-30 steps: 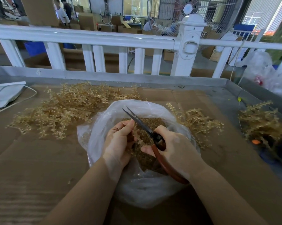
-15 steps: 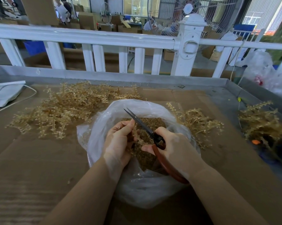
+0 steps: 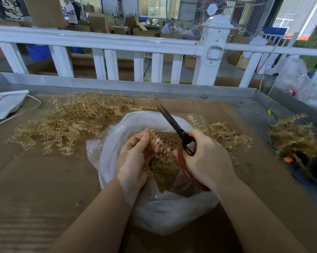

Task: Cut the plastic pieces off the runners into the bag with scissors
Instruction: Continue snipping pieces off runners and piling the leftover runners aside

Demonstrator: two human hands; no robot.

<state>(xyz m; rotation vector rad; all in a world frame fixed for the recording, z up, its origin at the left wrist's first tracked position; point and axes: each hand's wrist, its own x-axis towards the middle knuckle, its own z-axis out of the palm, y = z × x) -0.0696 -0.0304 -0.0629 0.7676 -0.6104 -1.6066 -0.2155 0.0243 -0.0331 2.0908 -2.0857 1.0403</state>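
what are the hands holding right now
Left hand: gripping a plastic runner over the bag.
Right hand: gripping the scissors, blades closed.

My two bare forearms, no sleeves in sight, no gloves, my left hand (image 3: 134,161) with a thin ring on one of its fingers (image 3: 133,143), my right hand (image 3: 207,159) unadorned, no watch or band at either wrist
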